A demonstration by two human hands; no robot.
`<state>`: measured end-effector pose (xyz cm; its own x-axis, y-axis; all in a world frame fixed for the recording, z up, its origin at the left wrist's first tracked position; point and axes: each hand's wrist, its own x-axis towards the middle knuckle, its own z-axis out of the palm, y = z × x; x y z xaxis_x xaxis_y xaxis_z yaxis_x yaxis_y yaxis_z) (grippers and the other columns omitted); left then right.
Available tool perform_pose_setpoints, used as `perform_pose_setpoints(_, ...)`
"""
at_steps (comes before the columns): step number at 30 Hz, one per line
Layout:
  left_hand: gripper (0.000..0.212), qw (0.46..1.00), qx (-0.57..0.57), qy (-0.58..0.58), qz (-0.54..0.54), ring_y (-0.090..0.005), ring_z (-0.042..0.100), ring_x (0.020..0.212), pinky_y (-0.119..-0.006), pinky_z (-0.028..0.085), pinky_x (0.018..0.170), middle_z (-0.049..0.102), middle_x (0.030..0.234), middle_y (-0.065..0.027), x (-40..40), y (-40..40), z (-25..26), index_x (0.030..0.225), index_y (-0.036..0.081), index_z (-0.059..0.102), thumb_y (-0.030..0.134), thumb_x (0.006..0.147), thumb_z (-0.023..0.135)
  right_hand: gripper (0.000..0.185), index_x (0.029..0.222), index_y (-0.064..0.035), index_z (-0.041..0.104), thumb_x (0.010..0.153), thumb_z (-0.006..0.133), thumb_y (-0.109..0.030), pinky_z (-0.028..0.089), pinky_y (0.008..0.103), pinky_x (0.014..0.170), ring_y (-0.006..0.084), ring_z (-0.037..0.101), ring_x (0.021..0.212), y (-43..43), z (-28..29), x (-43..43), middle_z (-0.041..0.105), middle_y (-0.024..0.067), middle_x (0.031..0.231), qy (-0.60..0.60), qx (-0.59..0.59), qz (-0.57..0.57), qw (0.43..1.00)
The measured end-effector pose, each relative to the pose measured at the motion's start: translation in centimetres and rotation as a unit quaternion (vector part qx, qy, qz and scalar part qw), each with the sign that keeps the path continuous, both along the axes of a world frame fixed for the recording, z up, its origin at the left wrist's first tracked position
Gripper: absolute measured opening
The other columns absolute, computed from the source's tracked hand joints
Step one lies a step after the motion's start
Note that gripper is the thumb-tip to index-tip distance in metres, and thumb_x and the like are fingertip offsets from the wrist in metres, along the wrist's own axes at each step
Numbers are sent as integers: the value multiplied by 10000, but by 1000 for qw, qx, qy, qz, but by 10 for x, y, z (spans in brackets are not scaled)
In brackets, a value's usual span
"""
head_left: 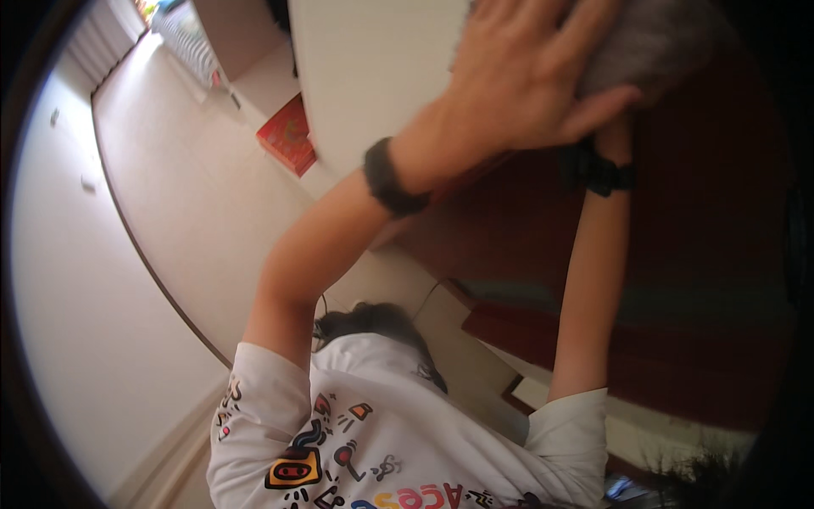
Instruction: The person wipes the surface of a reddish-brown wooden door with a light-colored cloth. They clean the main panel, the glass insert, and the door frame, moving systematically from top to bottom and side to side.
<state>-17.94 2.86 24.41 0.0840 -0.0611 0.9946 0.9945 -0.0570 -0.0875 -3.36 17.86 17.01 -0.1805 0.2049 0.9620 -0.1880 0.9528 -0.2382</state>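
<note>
My left hand [515,76] is at the top, back facing me, with a black band [388,178] around the wrist. Its thumb lies against a fuzzy grey thing [655,51], too blurred to name. The fingertips run off the upper edge, so whether they grip anything is unclear. Behind it, my right forearm [598,273] reaches up, with another black band [604,172] at the wrist. The left hand and the grey thing hide most of my right hand [615,137]. A pale flat panel [369,57] lies left of and behind the hands.
A dark red-brown surface [687,242] fills the right side. A red box [291,137] stands beside the pale panel. Light floor [184,165] and a white wall [76,280] are on the left. A thin cable [429,296] runs across the floor. My white printed shirt [407,439] fills the bottom.
</note>
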Motion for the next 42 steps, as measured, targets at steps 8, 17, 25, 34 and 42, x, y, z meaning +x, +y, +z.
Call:
perform_pose_setpoints(8,751,986,-48,-142,-73,-423,343,1308,-512,319,1035,372,1413,-216,32,-26,-68,1345,65,435,450,742,663,619,1444,-4,95,947,304,-307,129,406,1133,322,119,1400,-27,-97,14,82,216,1511,-94,-120,9,988)
perform_pose_setpoints(17,668,949,-280,-137,-42,-448,355,1285,-527,311,1051,326,1402,-290,41,-69,-243,1275,9,414,357,763,664,685,1469,-17,7,953,287,-371,93,398,1139,311,57,1419,-113,-217,15,10,213,1531,-223,-316,41,921)
perform_pose_setpoints(25,694,952,-254,-165,-52,-410,333,1310,-490,302,1072,320,1416,-267,44,-72,-180,1280,-79,415,247,721,667,712,1467,5,-7,950,296,-378,129,396,1132,293,132,1404,-113,-134,-14,86,196,1523,-70,-351,202,911)
perform_pose_setpoints(34,708,993,-28,-98,-65,-398,362,1297,-482,334,1053,331,1411,-270,38,-36,-5,1300,-83,411,294,744,635,617,1476,-32,53,976,233,-345,111,392,1138,290,113,1413,-76,74,-32,74,170,1536,-47,-192,253,947)
perform_pose_setpoints(42,821,991,-5,-113,-74,-435,360,1294,-521,338,1021,326,1410,-286,40,-21,-45,1357,-52,356,322,704,685,601,1465,-10,91,968,260,-305,107,401,1141,309,111,1413,-35,15,-20,84,189,1530,-49,-72,160,983)
